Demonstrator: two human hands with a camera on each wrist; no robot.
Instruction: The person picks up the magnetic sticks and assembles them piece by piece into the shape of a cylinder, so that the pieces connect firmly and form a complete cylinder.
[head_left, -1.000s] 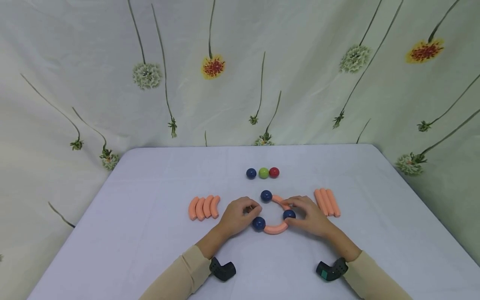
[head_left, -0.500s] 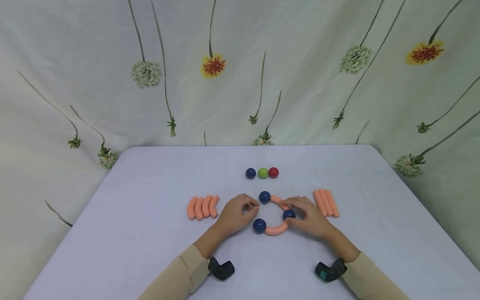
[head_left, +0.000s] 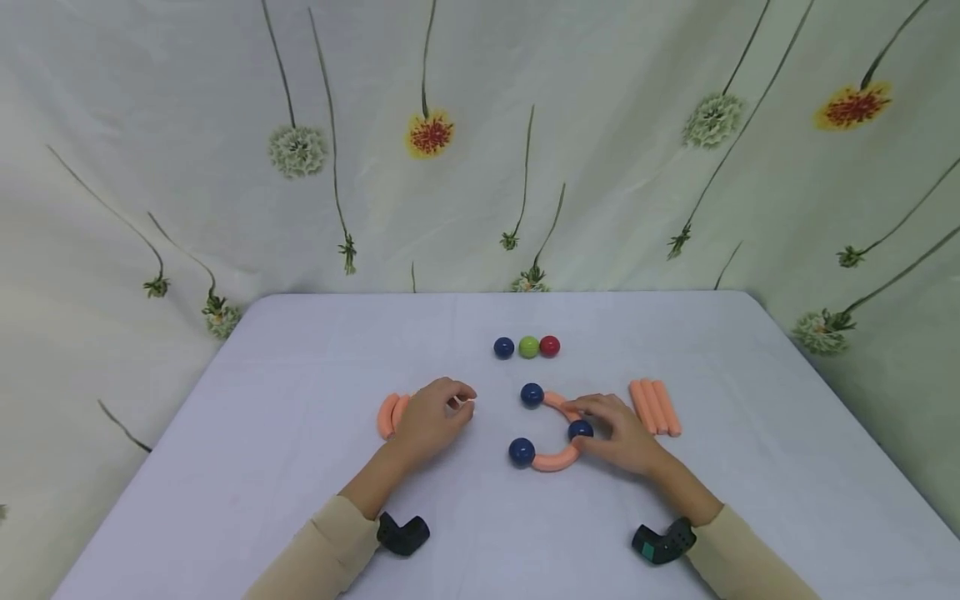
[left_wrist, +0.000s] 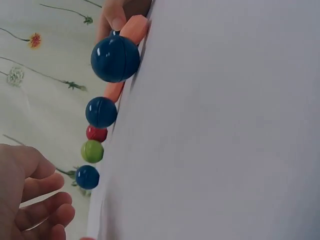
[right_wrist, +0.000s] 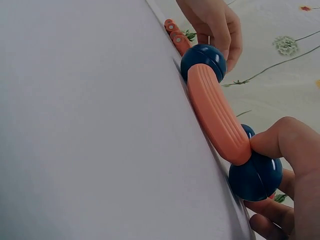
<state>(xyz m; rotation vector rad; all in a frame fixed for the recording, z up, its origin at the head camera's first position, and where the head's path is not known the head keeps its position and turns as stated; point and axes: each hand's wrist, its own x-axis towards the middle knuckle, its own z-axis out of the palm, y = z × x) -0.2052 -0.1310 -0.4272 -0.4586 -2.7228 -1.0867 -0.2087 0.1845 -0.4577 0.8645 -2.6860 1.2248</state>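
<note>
1. Pinched the middle blue ball (head_left: 581, 430) on the bench (head_left: 300, 500) in the right grip (head_left: 617, 432).
2. Hung the left grip (head_left: 429, 423) loosely curled, thumb and fingers apart, partly hiding spare curved pieces (head_left: 387, 416).
3. Had a near curved piece (head_left: 555, 461) and a far curved piece (head_left: 556, 399) leading from that ball to a near blue ball (head_left: 522, 452) and a far blue ball (head_left: 532, 395).
4. Had three straight pieces (head_left: 655, 407) side by side near the right grip.
5. Had in a row beyond: loose blue ball (head_left: 504, 347), green ball (head_left: 528, 347), red ball (head_left: 550, 346).

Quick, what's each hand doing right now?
Left hand: relaxed, fingers loosely curled, holding nothing.
Right hand: holding the middle blue ball of the curved chain, between thumb and fingers.
</note>
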